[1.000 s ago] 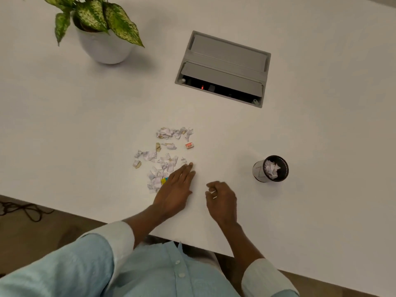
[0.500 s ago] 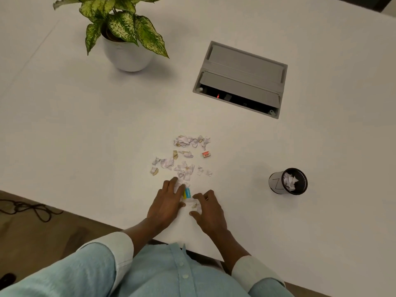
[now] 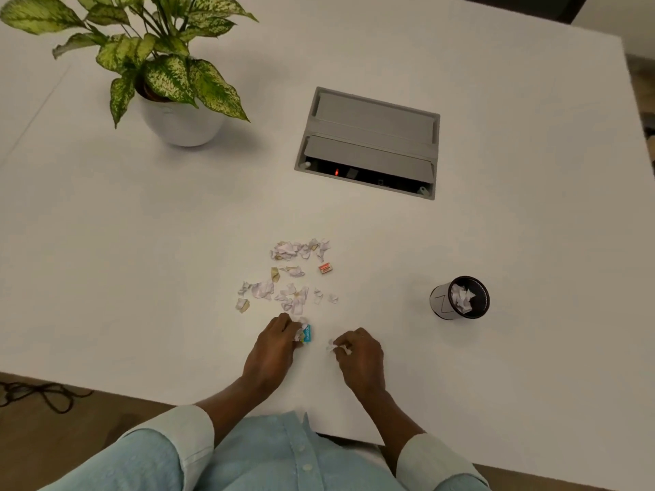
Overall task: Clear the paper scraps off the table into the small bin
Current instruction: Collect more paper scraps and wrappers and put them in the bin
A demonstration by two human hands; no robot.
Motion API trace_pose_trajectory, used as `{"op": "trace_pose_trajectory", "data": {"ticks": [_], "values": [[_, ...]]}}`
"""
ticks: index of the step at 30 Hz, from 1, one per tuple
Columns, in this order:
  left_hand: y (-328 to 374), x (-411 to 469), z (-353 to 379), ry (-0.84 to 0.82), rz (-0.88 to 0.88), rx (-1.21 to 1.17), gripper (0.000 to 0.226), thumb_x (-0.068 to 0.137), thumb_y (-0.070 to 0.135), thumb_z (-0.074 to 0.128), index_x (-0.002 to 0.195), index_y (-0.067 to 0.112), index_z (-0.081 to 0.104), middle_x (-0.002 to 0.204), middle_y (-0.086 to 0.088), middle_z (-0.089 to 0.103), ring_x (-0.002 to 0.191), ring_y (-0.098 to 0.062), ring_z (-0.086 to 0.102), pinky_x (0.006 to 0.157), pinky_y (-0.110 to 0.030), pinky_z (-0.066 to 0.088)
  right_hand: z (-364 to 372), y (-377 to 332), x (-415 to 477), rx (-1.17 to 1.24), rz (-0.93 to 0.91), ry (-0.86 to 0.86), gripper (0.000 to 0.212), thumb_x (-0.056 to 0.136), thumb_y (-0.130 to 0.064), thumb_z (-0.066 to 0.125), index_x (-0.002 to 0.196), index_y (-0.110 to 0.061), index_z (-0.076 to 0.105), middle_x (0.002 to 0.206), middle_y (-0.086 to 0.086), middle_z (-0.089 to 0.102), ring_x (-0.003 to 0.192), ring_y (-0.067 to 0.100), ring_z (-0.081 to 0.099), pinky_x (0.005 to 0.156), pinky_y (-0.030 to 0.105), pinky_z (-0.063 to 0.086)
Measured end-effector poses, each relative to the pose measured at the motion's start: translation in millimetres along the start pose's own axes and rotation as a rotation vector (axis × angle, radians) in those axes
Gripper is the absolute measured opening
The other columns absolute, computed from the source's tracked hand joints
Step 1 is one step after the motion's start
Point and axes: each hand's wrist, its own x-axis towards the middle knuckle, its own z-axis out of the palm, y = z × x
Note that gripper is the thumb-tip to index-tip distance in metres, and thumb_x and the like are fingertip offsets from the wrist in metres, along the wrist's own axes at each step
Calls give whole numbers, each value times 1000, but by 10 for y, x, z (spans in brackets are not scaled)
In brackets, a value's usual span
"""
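Observation:
Several crumpled paper scraps (image 3: 290, 278) lie scattered on the white table (image 3: 141, 225), with a small orange scrap (image 3: 326, 267) at their right edge. My left hand (image 3: 273, 349) rests at the near edge of the pile, fingers curled onto white scraps and a blue scrap (image 3: 307, 333). My right hand (image 3: 359, 354) is beside it, fingers pinched on a white scrap (image 3: 331, 345). The small black bin (image 3: 460, 297) stands to the right of my hands, with white paper inside it.
A potted plant (image 3: 177, 115) in a white pot stands at the back left. A grey cable box (image 3: 368, 143) is set into the table behind the scraps. The table's near edge runs just under my wrists; a cable (image 3: 46, 395) lies on the floor.
My left hand dragged scraps from the pile toward the near edge and curled its fingers on them. My right hand came beside it and pinched a scrap. The camera view shifted.

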Motion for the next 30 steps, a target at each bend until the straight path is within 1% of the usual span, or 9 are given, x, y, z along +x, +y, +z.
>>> {"op": "trace_pose_trajectory", "data": {"ticks": [3, 5, 8, 10, 16, 20, 24, 26, 30], "values": [[97, 55, -28, 61, -42, -82, 30, 89, 1, 78, 118, 4, 72, 107, -8, 67, 92, -23, 64, 73, -30, 53, -238, 55, 2, 103, 66, 96, 17, 75, -8, 85, 79, -23, 77, 79, -11, 65, 69, 5, 65, 69, 35, 60], [222, 99, -13, 93, -17, -134, 34, 85, 0, 82, 118, 4, 74, 104, -7, 69, 91, -21, 67, 72, -26, 53, -432, 86, -18, 186, 104, 152, 22, 73, -6, 87, 78, -24, 77, 78, -11, 66, 68, 7, 67, 66, 36, 62], [553, 193, -5, 100, 52, -219, 33, 83, 2, 85, 114, 7, 76, 98, -4, 68, 88, -12, 65, 72, -7, 45, -774, 130, -39, 280, 128, 274, 23, 73, -4, 86, 78, -24, 76, 80, -7, 70, 69, 12, 70, 64, 40, 63], [857, 306, 10, 97, 82, -291, 29, 83, 4, 85, 111, 8, 76, 95, -3, 67, 85, -9, 63, 70, 0, 41, -1046, 158, -29, 335, 143, 373, 20, 74, -5, 87, 80, -20, 77, 80, -4, 71, 69, 13, 70, 63, 39, 63], [1854, 810, 119, 101, 134, -443, 23, 83, 12, 87, 104, 9, 76, 95, -2, 67, 82, -6, 60, 67, -2, 40, -1816, 305, 104, 413, 207, 570, 14, 77, -4, 85, 86, -12, 77, 79, 4, 75, 69, 18, 74, 59, 16, 58], [2375, 1135, 260, 66, 162, -442, 25, 82, 12, 87, 103, 11, 75, 98, -2, 67, 81, -12, 61, 68, -18, 45, -2162, 449, 289, 232, 224, 600, 14, 76, -13, 86, 86, -16, 77, 83, 1, 74, 74, 15, 70, 73, 32, 59], [2661, 1386, 497, -7, 158, -362, 22, 87, 11, 80, 108, 9, 71, 104, -7, 67, 89, -20, 64, 68, -22, 44, -2350, 577, 479, 153, 227, 595, 13, 77, -12, 84, 86, -16, 76, 85, 4, 73, 76, 20, 69, 75, 39, 59], [2718, 1462, 605, -58, 152, -303, 23, 89, 11, 77, 111, 8, 69, 107, -9, 65, 94, -24, 64, 72, -26, 42, -2398, 629, 556, 129, 220, 571, 14, 79, -9, 80, 90, -15, 75, 89, 5, 72, 79, 21, 69, 76, 39, 59], [2790, 1549, 711, -133, 188, -238, 27, 85, 13, 80, 109, 8, 69, 102, -11, 62, 90, -28, 63, 71, -27, 35, -2436, 705, 675, 39, 197, 441, 20, 84, -3, 68, 100, -15, 71, 101, 8, 71, 91, 24, 68, 76, 30, 52]]}}
